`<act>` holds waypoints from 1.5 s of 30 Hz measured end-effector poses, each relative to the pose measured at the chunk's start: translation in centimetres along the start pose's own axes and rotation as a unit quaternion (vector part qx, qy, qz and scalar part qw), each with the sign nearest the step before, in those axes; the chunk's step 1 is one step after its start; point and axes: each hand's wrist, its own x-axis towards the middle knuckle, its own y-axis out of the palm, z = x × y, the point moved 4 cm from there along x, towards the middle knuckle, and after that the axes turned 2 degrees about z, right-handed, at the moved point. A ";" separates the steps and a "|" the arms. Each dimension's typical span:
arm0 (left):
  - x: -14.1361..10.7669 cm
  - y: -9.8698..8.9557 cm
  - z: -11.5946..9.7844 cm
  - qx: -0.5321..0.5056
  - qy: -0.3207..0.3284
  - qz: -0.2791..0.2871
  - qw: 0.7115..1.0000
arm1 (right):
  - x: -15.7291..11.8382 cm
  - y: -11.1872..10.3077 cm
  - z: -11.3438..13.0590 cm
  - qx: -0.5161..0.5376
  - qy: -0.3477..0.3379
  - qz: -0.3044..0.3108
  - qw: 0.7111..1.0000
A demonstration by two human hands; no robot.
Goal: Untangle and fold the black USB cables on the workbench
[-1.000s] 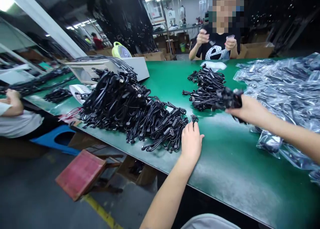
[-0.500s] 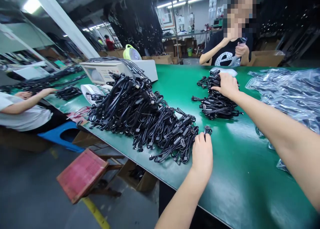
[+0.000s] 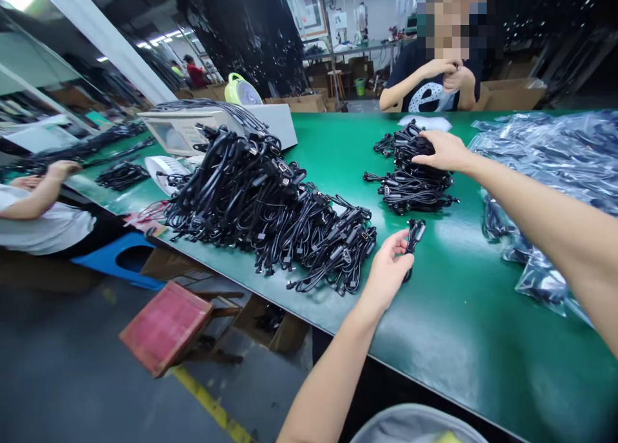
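My left hand (image 3: pixel 390 263) pinches a bundled black cable (image 3: pixel 414 237) just above the green table (image 3: pixel 463 320). Left of it lies a large heap of black cables (image 3: pixel 284 205). My right hand (image 3: pixel 447 152) rests at the right side of a smaller stack of bundled cables (image 3: pixel 418 192), its thumb and fingers spread over the top bundles. Whether it grips one of them is hard to see, but the fingers look apart.
Cables in clear bags (image 3: pixel 555 160) cover the table's right side. Across the table, a person in a black shirt (image 3: pixel 403 76) holds something small. A boxy instrument (image 3: pixel 188 131) and a green fan (image 3: pixel 243 90) stand behind the heap. Another person's arm (image 3: pixel 43 188) is at the left.
My left hand has turned and lifted, with the bundled cable now showing upright between its thumb and fingers. My right hand stays at the stack. The view has shifted, showing a grey rounded thing at the bottom.
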 end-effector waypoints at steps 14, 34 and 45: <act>-2.8 4.8 0.4 -0.210 -0.113 0.200 0.950 | -33.0 2.1 11.4 0.591 0.160 0.170 0.772; -2.8 6.0 2.3 -0.065 -0.111 0.107 0.986 | -37.0 3.2 8.0 0.442 0.225 0.230 0.837; -3.2 6.0 1.8 -0.104 -0.128 0.195 0.967 | -36.4 3.4 8.9 0.577 0.236 0.280 0.730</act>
